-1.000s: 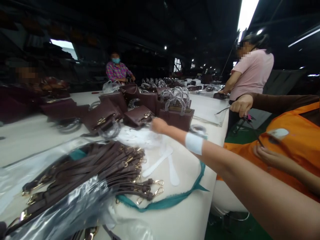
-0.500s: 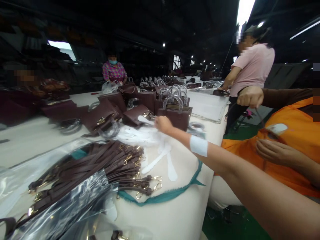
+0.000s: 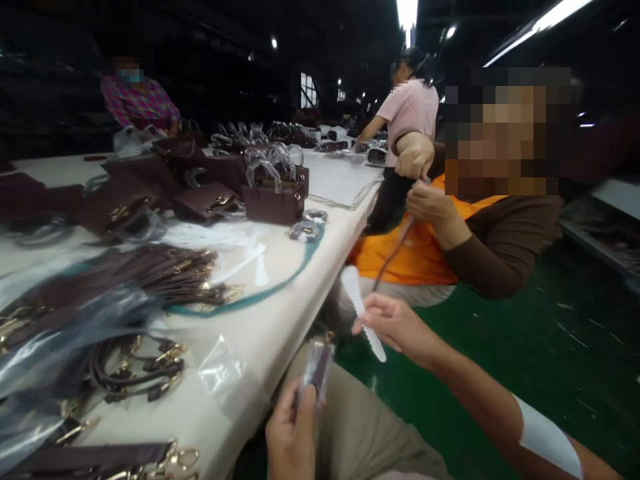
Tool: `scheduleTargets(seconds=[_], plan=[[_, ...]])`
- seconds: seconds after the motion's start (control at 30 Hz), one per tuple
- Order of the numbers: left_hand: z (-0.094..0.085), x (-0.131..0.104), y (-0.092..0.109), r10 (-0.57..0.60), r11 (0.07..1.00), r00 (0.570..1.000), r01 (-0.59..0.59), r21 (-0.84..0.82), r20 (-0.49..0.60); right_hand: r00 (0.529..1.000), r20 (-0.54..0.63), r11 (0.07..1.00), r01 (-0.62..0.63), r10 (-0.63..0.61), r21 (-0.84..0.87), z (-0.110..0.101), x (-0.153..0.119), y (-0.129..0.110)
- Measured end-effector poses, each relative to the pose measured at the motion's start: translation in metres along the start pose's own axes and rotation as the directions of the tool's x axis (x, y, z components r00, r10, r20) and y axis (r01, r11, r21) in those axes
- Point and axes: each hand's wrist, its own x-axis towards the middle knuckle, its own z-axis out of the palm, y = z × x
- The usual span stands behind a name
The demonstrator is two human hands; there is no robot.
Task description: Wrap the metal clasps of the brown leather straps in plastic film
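Head, plain white strip [image 3: 356,297], plastic-wrapped strap [image 3: 317,365]

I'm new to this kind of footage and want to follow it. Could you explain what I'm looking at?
There's no machine here, just a person's bare hands. One head-worn camera, looking forward and down, gives every picture. The left hand holds a plastic-wrapped dark piece; the right hand grips a white strip with a toothed edge. On the pale table lie brown straps with gold-coloured clips, a teal band and dark bags. The co-worker in orange is someone else.
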Motion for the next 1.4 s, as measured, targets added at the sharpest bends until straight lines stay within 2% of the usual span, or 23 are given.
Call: scheduleTargets(seconds=[0.07, 0.13, 0.17, 0.23, 0.27, 0.3, 0.33, 0.37, 0.43, 0.6, 0.67, 0.7, 0.77, 0.83, 0.9, 0.97, 1.0, 1.03, 1.1, 1.17, 1.27, 1.4], plan=[[0.012, 0.006, 0.0, 0.172, 0.984, 0.976, -0.165, 0.062, -0.136, 0.992, -0.082, 0.995, -0.09, 0.093, 0.046, -0.009, -0.039, 0.035], [0.026, 0.008, 0.002, 0.426, 0.893, 0.889, -0.383, 0.235, -0.169, 0.968, -0.117, 0.973, -0.209, 0.22, 0.099, -0.011, -0.064, 0.067], [0.034, 0.007, 0.004, 0.569, 0.796, 0.813, -0.507, 0.33, -0.124, 0.952, -0.128, 0.958, -0.266, 0.279, 0.11, -0.01, -0.071, 0.081], [0.051, 0.003, 0.005, 0.797, 0.525, 0.602, -0.724, 0.447, 0.039, 0.927, -0.151, 0.938, -0.328, 0.343, 0.116, -0.004, -0.078, 0.098], [0.058, -0.001, 0.005, 0.853, 0.397, 0.505, -0.791, 0.466, 0.132, 0.925, -0.161, 0.937, -0.325, 0.343, 0.129, -0.001, -0.079, 0.102], [0.065, -0.004, 0.004, 0.875, 0.294, 0.433, -0.83, 0.474, 0.216, 0.929, -0.167, 0.939, -0.304, 0.329, 0.16, 0.002, -0.079, 0.103], [0.07, -0.008, 0.003, 0.878, 0.216, 0.385, -0.85, 0.481, 0.286, 0.936, -0.171, 0.94, -0.27, 0.307, 0.208, 0.005, -0.078, 0.103], [0.075, -0.012, 0.001, 0.871, 0.161, 0.358, -0.856, 0.492, 0.337, 0.943, -0.173, 0.935, -0.232, 0.283, 0.267, 0.007, -0.077, 0.102], [0.08, -0.018, -0.003, 0.851, 0.106, 0.348, -0.848, 0.519, 0.394, 0.954, -0.15, 0.897, -0.18, 0.259, 0.404, 0.009, -0.076, 0.1], [0.082, -0.025, -0.009, 0.838, 0.072, 0.36, -0.817, 0.572, 0.41, 0.956, -0.014, 0.747, -0.22, 0.293, 0.628, 0.006, -0.08, 0.107], [0.083, -0.025, -0.012, 0.836, 0.087, 0.369, -0.82, 0.566, 0.406, 0.955, 0.046, 0.676, -0.24, 0.292, 0.697, 0.003, -0.082, 0.113], [0.083, -0.025, -0.013, 0.835, 0.113, 0.383, -0.823, 0.557, 0.396, 0.957, 0.086, 0.642, -0.252, 0.279, 0.724, 0.002, -0.082, 0.116], [0.084, -0.024, -0.018, 0.821, 0.198, 0.437, -0.822, 0.534, 0.368, 0.958, 0.161, 0.606, -0.275, 0.236, 0.747, -0.001, -0.083, 0.12], [0.084, -0.023, -0.023, 0.782, 0.325, 0.53, -0.796, 0.511, 0.329, 0.956, 0.21, 0.599, -0.293, 0.205, 0.745, -0.002, -0.082, 0.124], [0.085, -0.024, -0.028, 0.685, 0.547, 0.687, -0.704, 0.453, 0.241, 0.951, 0.244, 0.608, -0.309, 0.19, 0.731, -0.003, -0.082, 0.126], [0.086, -0.026, -0.029, 0.487, 0.799, 0.859, -0.511, 0.318, 0.158, 0.943, 0.281, 0.639, -0.328, 0.178, 0.696, -0.006, -0.081, 0.127], [0.086, -0.027, -0.029, 0.37, 0.891, 0.919, -0.393, 0.229, 0.135, 0.938, 0.299, 0.655, -0.338, 0.175, 0.676, -0.007, -0.08, 0.128], [0.086, -0.028, -0.029, 0.266, 0.948, 0.956, -0.283, 0.142, 0.126, 0.932, 0.318, 0.676, -0.347, 0.172, 0.65, -0.009, -0.079, 0.128], [0.086, -0.028, -0.027, 0.134, 0.991, 0.983, -0.136, 0.011, 0.126, 0.92, 0.351, 0.729, -0.36, 0.174, 0.582, -0.014, -0.076, 0.127], [0.084, -0.028, -0.026, 0.072, 0.997, 0.985, -0.067, -0.042, 0.156, 0.911, 0.371, 0.792, -0.356, 0.177, 0.497, -0.019, -0.073, 0.124], [0.081, -0.027, -0.028, 0.057, 0.998, 0.976, -0.059, 0.007, 0.209, 0.916, 0.357, 0.873, -0.319, 0.184, 0.368, -0.024, -0.071, 0.115], [0.075, -0.028, -0.037, 0.053, 0.998, 0.988, -0.056, 0.02, 0.146, 0.92, 0.296, 0.927, -0.32, 0.255, 0.197, -0.026, -0.081, 0.106]])
